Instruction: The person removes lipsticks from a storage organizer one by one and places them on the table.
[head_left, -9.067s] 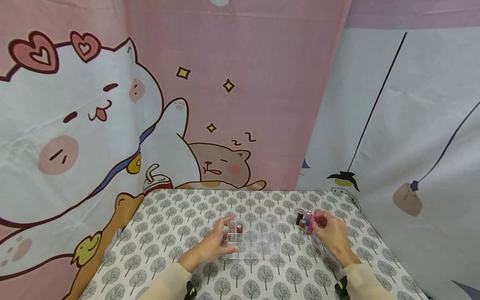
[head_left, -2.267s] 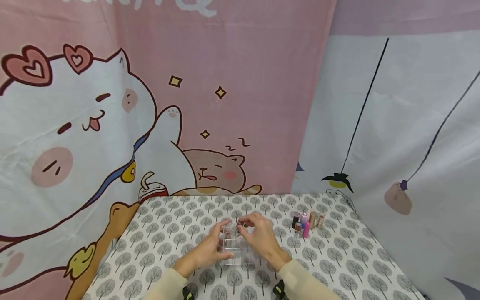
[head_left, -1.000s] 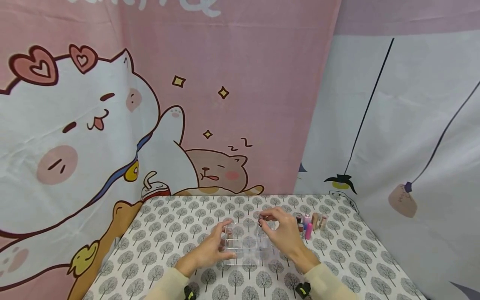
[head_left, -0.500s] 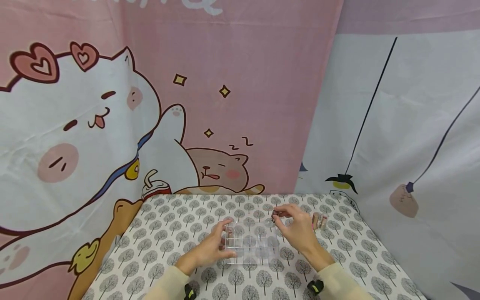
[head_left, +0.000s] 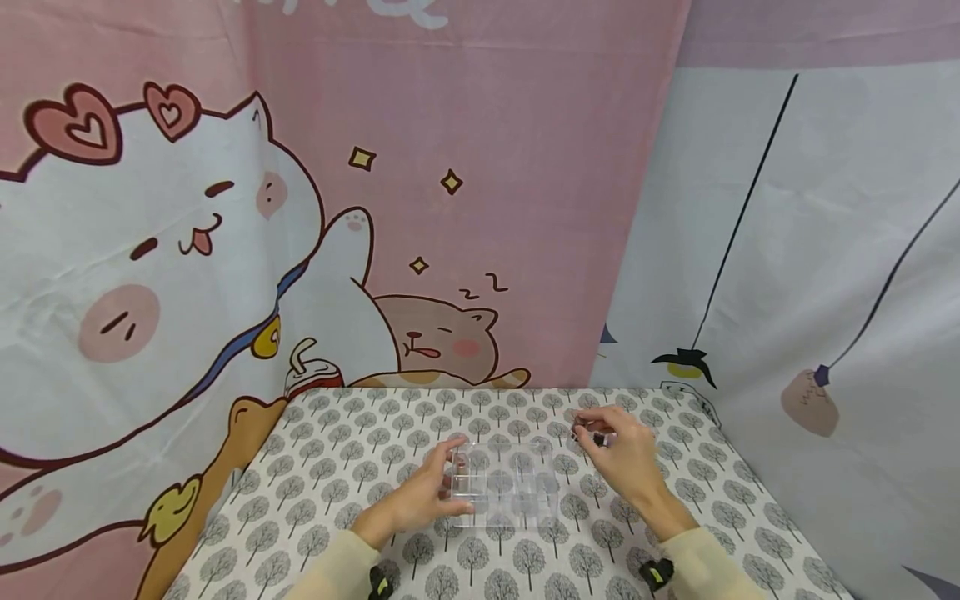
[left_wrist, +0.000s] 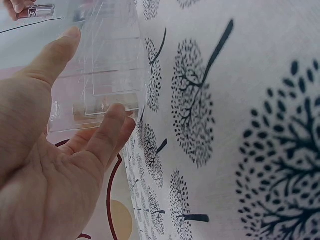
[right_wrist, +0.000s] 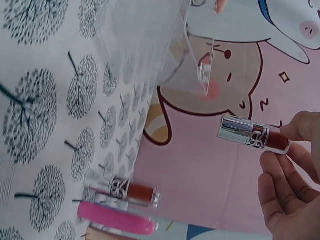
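Note:
My left hand (head_left: 417,498) holds the left end of a clear compartmented organizer (head_left: 504,525), thumb on the near side and fingers on the far side. A brownish tube (left_wrist: 90,110) shows through its wall in the left wrist view. To the right of the organizer, my right hand (head_left: 630,458) pinches a lip gloss tube (right_wrist: 255,136) with a silver cap and dark red body, raised above the cloth. Close to that hand stand a similar lip gloss (right_wrist: 137,192), a bright pink tube (right_wrist: 117,218) and a tan tube (right_wrist: 102,234). In the head view my right hand mostly hides this group.
A white cloth with tree prints (head_left: 345,475) covers the table. Behind it hangs a pink cartoon curtain (head_left: 540,208), and a pale curtain (head_left: 750,250) borders the right side.
My right hand has lifted the lip gloss out of the organizer and carried it right, towards the standing tubes. My left hand has stayed at the organizer's left end.

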